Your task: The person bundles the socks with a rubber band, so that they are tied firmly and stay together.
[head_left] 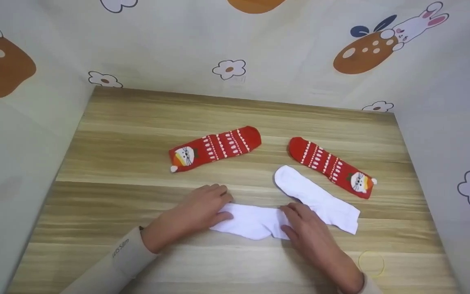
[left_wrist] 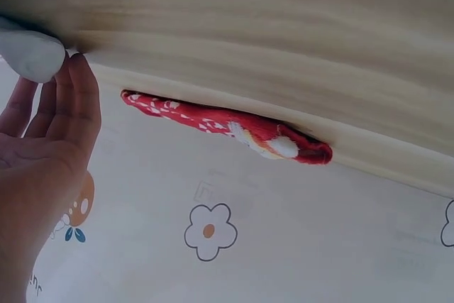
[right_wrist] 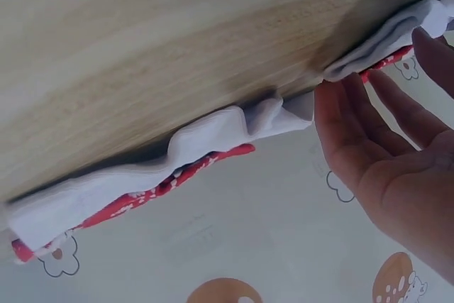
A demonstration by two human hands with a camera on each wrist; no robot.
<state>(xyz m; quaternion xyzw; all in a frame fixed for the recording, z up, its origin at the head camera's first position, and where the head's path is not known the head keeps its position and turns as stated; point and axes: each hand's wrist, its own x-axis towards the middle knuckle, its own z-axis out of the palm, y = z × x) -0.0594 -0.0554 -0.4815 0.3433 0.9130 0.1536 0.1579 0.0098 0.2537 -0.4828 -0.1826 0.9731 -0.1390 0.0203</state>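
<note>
A white sock (head_left: pixel 255 220) lies crosswise on the wooden table between both hands, slightly creased. My left hand (head_left: pixel 202 206) rests at its left end, thumb on the fabric and fingers loosely bent at the far edge. At the other end my right hand (head_left: pixel 312 234) touches the sock, fingertips down and thumb apart from them; it covers part of that end. In the left wrist view, the rounded white sock end (left_wrist: pixel 32 54) is beside the fingers. A second white sock (head_left: pixel 316 198) lies slantwise just beyond the right hand.
Two red patterned socks with animal faces lie farther back, one at left (head_left: pixel 218 147) and one at right (head_left: pixel 329 167). A thin yellow rubber band (head_left: pixel 371 263) is near the right forearm. Printed sheeting (head_left: pixel 169 49) walls in the wooden table (head_left: pixel 108 163).
</note>
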